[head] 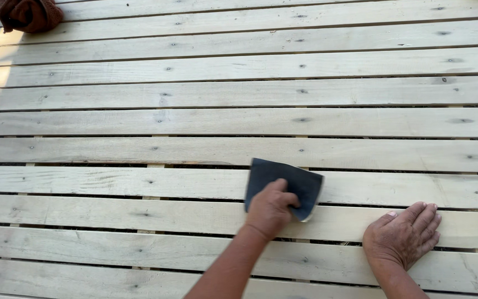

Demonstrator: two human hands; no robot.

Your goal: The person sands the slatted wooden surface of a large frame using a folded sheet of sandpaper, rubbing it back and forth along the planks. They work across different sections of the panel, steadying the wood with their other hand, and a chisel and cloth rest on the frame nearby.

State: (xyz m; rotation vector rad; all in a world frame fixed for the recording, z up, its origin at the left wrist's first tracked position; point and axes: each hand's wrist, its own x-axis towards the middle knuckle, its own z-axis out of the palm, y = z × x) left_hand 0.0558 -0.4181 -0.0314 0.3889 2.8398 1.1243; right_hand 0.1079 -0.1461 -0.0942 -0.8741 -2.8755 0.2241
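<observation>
Left hand presses dark sandpaper sheet onto pale slatted boards, near the front. Right hand lies flat, fingers spread, holding nothing. Sanded versus unsanded boards indistinguishable; progress cannot be judged. Red-brown cloth far corner.

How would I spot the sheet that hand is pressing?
Look at the pale wooden slats filling the view, then the lower middle. Under the left hand lies a sanding sheet: the only dark blue-grey, flat piece on the pale boards.
</observation>
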